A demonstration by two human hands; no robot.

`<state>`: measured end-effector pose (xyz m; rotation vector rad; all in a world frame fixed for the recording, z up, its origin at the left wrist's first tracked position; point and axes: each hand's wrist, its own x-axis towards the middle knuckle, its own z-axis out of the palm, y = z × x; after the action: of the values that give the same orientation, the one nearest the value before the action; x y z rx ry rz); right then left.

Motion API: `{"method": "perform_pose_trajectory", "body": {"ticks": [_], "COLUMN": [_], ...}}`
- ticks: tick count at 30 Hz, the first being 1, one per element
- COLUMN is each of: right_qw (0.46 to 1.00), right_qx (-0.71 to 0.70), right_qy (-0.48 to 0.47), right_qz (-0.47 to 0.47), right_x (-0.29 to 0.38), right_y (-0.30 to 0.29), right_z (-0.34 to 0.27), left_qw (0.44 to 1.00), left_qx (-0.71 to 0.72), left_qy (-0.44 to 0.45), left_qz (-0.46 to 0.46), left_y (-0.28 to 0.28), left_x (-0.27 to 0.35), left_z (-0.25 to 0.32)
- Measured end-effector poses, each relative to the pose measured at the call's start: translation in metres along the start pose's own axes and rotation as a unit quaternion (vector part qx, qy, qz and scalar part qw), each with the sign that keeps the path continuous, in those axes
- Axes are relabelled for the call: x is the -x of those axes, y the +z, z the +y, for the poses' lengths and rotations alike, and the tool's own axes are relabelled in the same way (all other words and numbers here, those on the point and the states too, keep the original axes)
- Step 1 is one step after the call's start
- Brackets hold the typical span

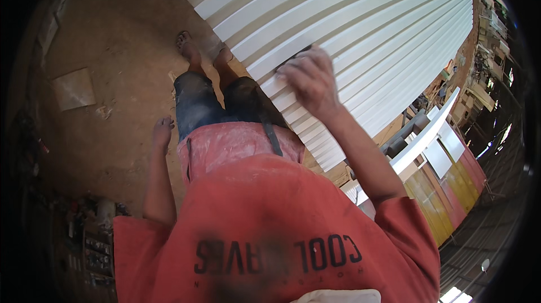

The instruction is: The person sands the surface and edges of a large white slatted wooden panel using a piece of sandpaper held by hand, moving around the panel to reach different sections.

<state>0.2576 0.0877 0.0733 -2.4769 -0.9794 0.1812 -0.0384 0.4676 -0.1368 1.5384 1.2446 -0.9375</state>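
My right hand, blurred and coated in pale dust, grips a thin dark pad or block. Only the upper edge of that pad shows past my fingers, so its exact kind cannot be told. It rests against the ridges of a large white fluted panel, which spreads from the top of the view down the right side. My left hand hangs beside my left hip, away from the panel. Nothing is seen in it, and its fingers are loosely bent and slightly apart.
My bare feet stand on a dusty brown floor close to the panel's edge. A flat square board lies at left. Yellow and red panels and a curved white strip are at right. Scrap wood clutters the far side.
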Motion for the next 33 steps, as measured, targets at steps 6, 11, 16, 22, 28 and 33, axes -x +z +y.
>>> {"method": "perform_pose_trajectory", "body": {"ticks": [6,11,16,22,28,33], "right_qw": [0.998,0.998,0.999,0.998,1.000,0.996], "right_qx": [-0.053,0.032,-0.029,0.034,-0.005,0.063], "right_qy": [0.024,0.034,0.015,0.044,-0.011,0.033], "right_qz": [0.007,0.030,0.024,0.042,-0.018,-0.055], "right_x": [0.008,0.004,0.004,0.001,0.003,-0.009], "right_y": [0.012,-0.018,0.009,-0.021,0.003,-0.034], "right_z": [-0.033,0.015,-0.039,0.015,-0.029,0.026], "left_qw": [1.000,1.000,0.999,0.998,0.999,0.999], "left_qx": [0.016,0.001,0.020,-0.003,0.032,0.019], "left_qy": [0.003,0.024,0.031,0.062,0.036,0.039], "left_qz": [-0.003,0.001,0.005,0.015,0.010,0.007], "left_y": [-0.004,-0.013,-0.017,-0.018,-0.018,-0.016], "left_x": [0.002,0.000,0.004,-0.008,-0.001,0.002], "left_z": [0.005,0.010,0.027,0.024,0.025,0.025]}}
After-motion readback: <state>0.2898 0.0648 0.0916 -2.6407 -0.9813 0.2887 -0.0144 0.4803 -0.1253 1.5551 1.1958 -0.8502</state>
